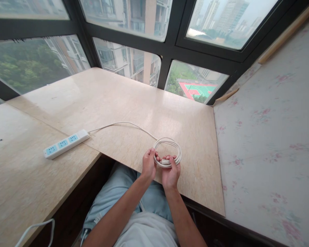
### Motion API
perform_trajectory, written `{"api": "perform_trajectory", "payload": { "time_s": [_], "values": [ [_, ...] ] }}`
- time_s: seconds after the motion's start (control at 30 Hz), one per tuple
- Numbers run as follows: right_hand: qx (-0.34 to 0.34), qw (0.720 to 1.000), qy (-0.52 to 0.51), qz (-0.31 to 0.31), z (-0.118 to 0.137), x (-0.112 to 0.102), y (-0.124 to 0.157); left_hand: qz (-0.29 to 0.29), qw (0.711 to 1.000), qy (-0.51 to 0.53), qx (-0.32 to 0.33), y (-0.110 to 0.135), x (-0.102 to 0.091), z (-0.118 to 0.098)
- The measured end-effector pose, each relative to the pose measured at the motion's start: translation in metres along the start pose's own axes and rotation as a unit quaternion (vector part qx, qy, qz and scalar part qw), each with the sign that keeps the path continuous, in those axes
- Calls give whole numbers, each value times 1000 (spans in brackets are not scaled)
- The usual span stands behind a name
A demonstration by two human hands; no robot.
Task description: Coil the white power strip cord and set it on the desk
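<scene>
A white power strip (66,143) with blue sockets lies on the beige stone windowsill (118,99) at the left. Its white cable (123,124) runs right across the sill and ends in a coil (170,144) near the front edge. My left hand (148,164) pinches the left side of the coil. My right hand (170,171) grips the coil's near side, fingers closed around the loops and what looks like the plug.
Dark-framed windows (170,51) ring the sill at the back. A wall with flowered wallpaper (273,137) rises at the right. Another white cable (36,228) loops at the bottom left. My lap in light clothing (144,219) sits below the sill's front edge.
</scene>
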State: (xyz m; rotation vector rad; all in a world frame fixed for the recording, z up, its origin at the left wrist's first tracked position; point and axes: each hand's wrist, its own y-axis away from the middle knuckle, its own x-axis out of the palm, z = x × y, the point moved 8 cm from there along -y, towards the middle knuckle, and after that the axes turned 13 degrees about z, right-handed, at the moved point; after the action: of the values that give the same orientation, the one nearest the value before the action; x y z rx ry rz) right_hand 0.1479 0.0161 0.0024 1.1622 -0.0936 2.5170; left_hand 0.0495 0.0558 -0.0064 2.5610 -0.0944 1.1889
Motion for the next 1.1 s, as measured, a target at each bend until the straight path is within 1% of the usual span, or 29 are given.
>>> {"api": "perform_trajectory", "payload": {
  "time_s": [0.13,0.23,0.33,0.47,0.53,0.7,0.83,0.97,1.1],
  "values": [
    [50,998,-22,29,-5,-4,3,-6,1000,-2,22,-2,0,-4],
    [53,998,-20,23,-6,-5,6,-16,999,29,35,0,3,-4],
    [64,997,-6,30,-11,-1,7,-22,997,62,39,7,9,-2],
    [71,997,-12,35,-18,5,7,12,998,62,24,18,18,3],
    [71,996,-20,41,-20,6,6,27,998,55,15,21,20,6],
    [71,996,-7,56,-19,9,7,18,1000,3,2,26,18,12],
    [84,994,7,65,-18,9,9,1,998,-52,28,29,16,5],
    [94,994,10,61,-14,3,10,4,999,-27,18,28,12,5],
    [111,992,-28,49,-12,-5,13,-20,1000,13,3,24,2,11]
  ]
}}
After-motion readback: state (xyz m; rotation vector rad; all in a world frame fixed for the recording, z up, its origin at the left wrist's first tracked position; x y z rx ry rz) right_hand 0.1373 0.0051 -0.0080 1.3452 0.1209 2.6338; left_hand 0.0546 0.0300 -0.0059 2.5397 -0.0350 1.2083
